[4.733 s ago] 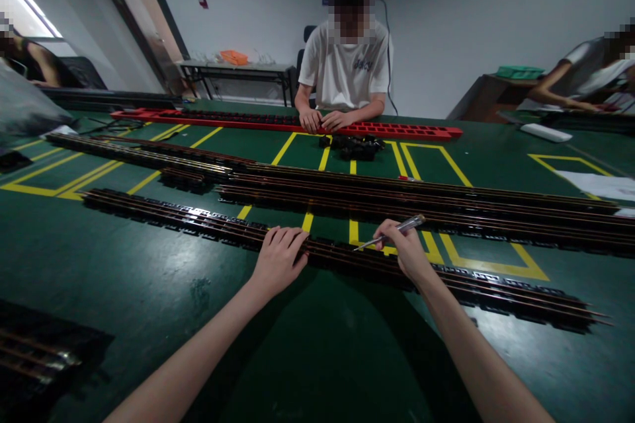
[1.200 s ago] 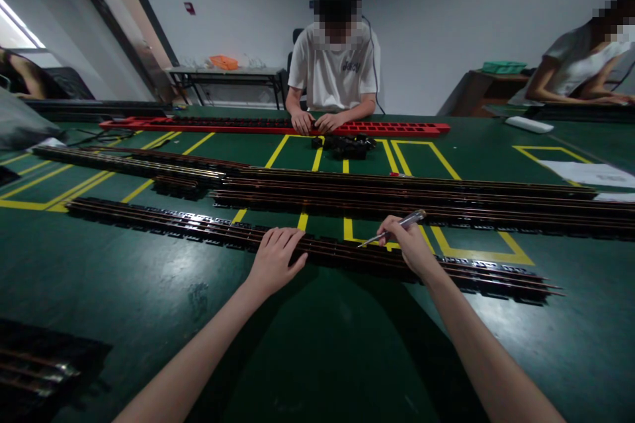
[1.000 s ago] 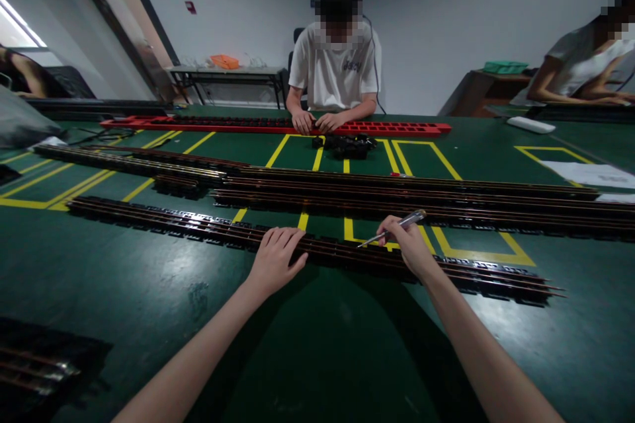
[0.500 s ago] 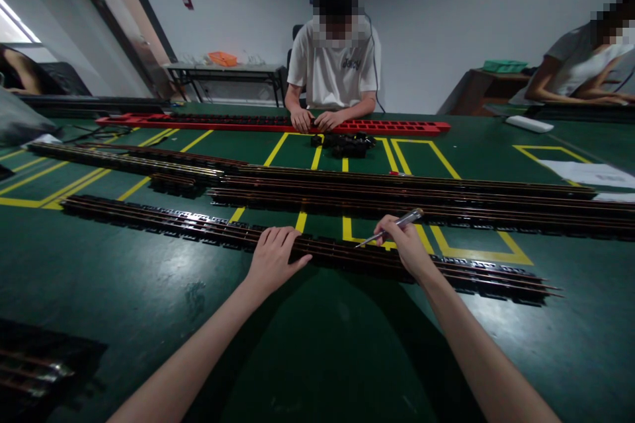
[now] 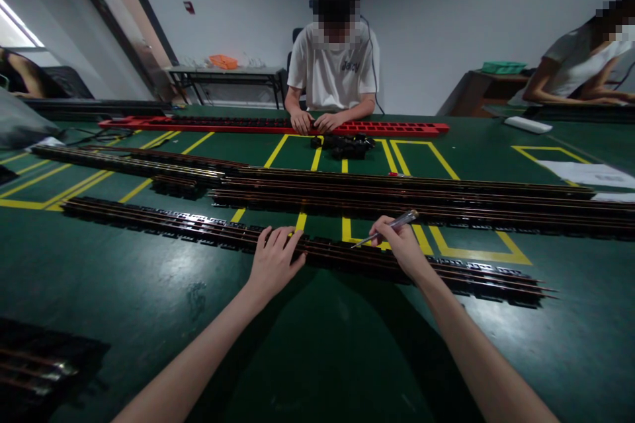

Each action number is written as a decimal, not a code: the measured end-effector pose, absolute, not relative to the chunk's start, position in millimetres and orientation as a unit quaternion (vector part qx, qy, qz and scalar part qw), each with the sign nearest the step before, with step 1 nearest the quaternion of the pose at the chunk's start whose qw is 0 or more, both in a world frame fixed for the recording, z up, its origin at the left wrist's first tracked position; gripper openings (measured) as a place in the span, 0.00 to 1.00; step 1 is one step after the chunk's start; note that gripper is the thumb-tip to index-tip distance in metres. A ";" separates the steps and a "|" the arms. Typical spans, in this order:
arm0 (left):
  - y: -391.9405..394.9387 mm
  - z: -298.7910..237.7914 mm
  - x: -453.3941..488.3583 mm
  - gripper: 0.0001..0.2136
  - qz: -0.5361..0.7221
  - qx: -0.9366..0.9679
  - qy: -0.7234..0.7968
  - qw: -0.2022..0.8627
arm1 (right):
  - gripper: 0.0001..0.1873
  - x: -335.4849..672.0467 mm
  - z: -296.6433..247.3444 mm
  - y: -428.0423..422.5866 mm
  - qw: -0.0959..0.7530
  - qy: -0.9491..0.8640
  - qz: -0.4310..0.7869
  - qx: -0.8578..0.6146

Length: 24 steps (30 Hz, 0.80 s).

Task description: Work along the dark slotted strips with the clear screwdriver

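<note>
A long dark strip of rails with black clips lies across the green table in front of me. My left hand rests on it near the middle, fingers stretched flat over the rails. My right hand is closed round a clear-handled screwdriver, its thin tip pointing left just above the strip. The right end of the strip shows bare rods.
More long rail strips lie beyond mine. A person in a white shirt sits opposite, hands on a long red tray, with a pile of black parts nearby. Other people sit far left and right. Dark rail pieces lie at lower left.
The strip has slid leftward under my hands since the earliest frame. In the last second my right hand with the screwdriver shifted slightly left; my left hand stays on the rails.
</note>
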<state>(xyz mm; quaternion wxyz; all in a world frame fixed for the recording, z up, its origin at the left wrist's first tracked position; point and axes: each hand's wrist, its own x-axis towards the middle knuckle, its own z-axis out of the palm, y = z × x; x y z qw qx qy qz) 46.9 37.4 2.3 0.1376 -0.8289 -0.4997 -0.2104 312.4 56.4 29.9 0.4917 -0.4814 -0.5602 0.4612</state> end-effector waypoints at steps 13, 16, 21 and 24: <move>31.9 4.6 47.2 0.21 -0.226 -0.826 -0.495 0.148 | 0.16 307.2 36.2 52.3 0.459 -0.585 0.463 -0.482; 34.0 2.3 44.9 0.24 -0.237 -0.807 -0.522 0.137 | 0.16 306.8 37.4 52.2 0.457 -0.586 0.468 -0.479; 39.6 -2.2 40.3 0.22 -0.256 -0.795 -0.538 0.111 | 0.16 307.2 37.5 51.5 0.453 -0.592 0.463 -0.478; 42.0 -3.8 38.5 0.23 -0.260 -0.812 -0.516 0.084 | 0.15 307.9 35.7 51.4 0.453 -0.594 0.466 -0.474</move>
